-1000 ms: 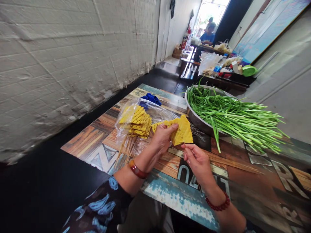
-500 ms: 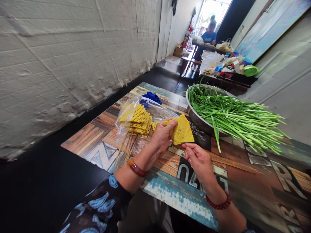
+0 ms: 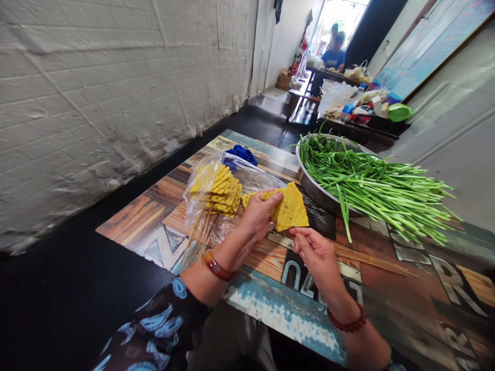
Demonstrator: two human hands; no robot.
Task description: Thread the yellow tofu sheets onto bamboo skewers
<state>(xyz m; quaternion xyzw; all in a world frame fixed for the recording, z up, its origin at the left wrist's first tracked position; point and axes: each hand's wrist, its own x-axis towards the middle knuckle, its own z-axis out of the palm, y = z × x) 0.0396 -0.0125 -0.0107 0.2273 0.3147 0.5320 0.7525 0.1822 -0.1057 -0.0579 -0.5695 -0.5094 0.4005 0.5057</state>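
My left hand [image 3: 260,216] pinches a flat, yellow tofu-like sheet [image 3: 292,208] between thumb and fingers, above the table. Just below the sheet's lower corner, my right hand [image 3: 315,252] is closed in a pinch on a thin bamboo skewer [image 3: 294,228], which is mostly hidden by the fingers and the sheet. Left of my hands, a stack of skewered yellow sheets [image 3: 224,193] lies on a clear plastic bag [image 3: 199,178], with the skewers' stick ends [image 3: 199,237] pointing towards me. More yellow pieces show partly behind my left hand.
A metal basin [image 3: 315,186] of long green garlic chives [image 3: 371,185] stands at the right. Loose bamboo skewers [image 3: 375,262] lie beside my right hand. A blue cloth [image 3: 243,154] is behind the bag. Farther back, a person [image 3: 333,57] is at another cluttered table.
My hands and the yellow sheet stay almost in place, with only a slight shift at the right fingertips. The far person's head has moved a little.
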